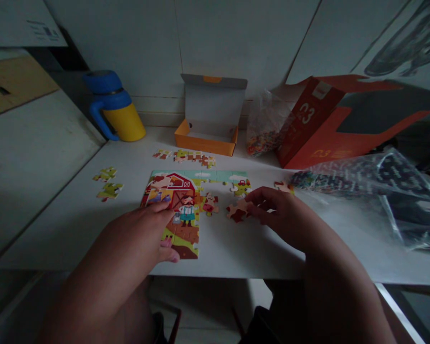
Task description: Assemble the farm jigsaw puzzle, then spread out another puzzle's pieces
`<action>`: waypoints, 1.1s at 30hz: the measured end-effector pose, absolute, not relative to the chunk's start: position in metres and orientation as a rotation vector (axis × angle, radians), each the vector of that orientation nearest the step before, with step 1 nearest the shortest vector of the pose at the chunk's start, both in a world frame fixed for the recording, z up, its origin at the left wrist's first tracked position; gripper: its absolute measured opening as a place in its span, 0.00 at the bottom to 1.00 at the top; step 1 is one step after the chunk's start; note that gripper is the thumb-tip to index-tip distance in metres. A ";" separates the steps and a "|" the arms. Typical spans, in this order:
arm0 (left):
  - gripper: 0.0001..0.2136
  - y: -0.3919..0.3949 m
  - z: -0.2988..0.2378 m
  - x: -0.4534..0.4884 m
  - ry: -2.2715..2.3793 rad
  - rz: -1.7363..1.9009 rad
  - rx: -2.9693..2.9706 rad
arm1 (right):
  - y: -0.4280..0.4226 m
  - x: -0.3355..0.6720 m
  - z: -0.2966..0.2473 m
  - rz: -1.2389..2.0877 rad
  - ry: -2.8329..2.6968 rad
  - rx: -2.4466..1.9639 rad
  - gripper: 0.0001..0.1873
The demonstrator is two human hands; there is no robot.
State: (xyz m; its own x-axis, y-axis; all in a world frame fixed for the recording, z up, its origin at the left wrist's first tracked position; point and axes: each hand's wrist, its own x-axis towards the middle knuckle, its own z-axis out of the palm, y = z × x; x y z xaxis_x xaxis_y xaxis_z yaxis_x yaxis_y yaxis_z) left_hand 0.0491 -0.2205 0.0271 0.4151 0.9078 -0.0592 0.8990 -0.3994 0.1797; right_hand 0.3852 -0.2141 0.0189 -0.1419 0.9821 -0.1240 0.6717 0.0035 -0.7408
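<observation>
A partly joined jigsaw puzzle of a farm scene lies on the white table, showing a red barn and a farmer in a hat. My left hand rests on its left side, fingers stretched out and covering part of the picture. In my right hand, thumb and fingers pinch the edge of a brown-and-cream puzzle piece, just right of the joined part and apart from it. A piece with a cow's face sits against the puzzle's inner edge.
Loose green pieces lie at left, with more pieces behind the puzzle. At the back stand a blue-and-yellow jug, an open orange box, a bag of pieces and a red box. Clear plastic bags lie right.
</observation>
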 end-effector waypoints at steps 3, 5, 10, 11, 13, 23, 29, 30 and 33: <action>0.33 -0.221 0.033 0.054 1.664 -0.116 2.460 | -0.216 0.381 0.018 0.970 -1.808 -1.621 0.10; 0.30 -0.221 0.038 0.062 1.664 -0.089 2.451 | -0.219 0.378 0.017 0.946 -1.830 -1.555 0.11; 0.17 -0.221 0.041 0.097 1.427 0.353 2.414 | -0.225 0.363 0.018 0.839 -1.976 -1.346 0.13; 0.14 -0.221 0.039 0.104 1.350 0.421 2.362 | -0.226 0.359 0.019 0.853 -1.979 -1.303 0.12; 0.06 -0.218 0.034 0.118 1.248 0.485 2.249 | -0.227 0.352 0.020 0.893 -1.963 -1.222 0.08; 0.07 -0.196 0.010 0.131 0.926 0.784 1.276 | -0.220 0.356 0.008 0.874 -1.776 -1.414 0.12; 0.07 -0.198 0.003 0.131 1.002 0.831 1.432 | -0.217 0.356 0.000 0.947 -1.667 -1.422 0.12; 0.06 -0.197 0.002 0.131 1.100 0.886 1.569 | -0.216 0.356 0.000 0.918 -1.663 -1.451 0.13; 0.02 -0.193 -0.001 0.129 1.407 0.991 2.053 | -0.215 0.355 0.004 0.776 -1.710 -1.609 0.13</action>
State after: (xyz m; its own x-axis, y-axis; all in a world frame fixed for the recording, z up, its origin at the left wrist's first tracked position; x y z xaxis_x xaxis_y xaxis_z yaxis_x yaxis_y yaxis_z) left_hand 0.1293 -0.1931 -0.0007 0.2180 0.9278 0.3027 0.5972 -0.3721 0.7105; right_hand 0.3546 -0.2151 0.0043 -0.0291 0.9975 0.0641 0.6085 0.0686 -0.7906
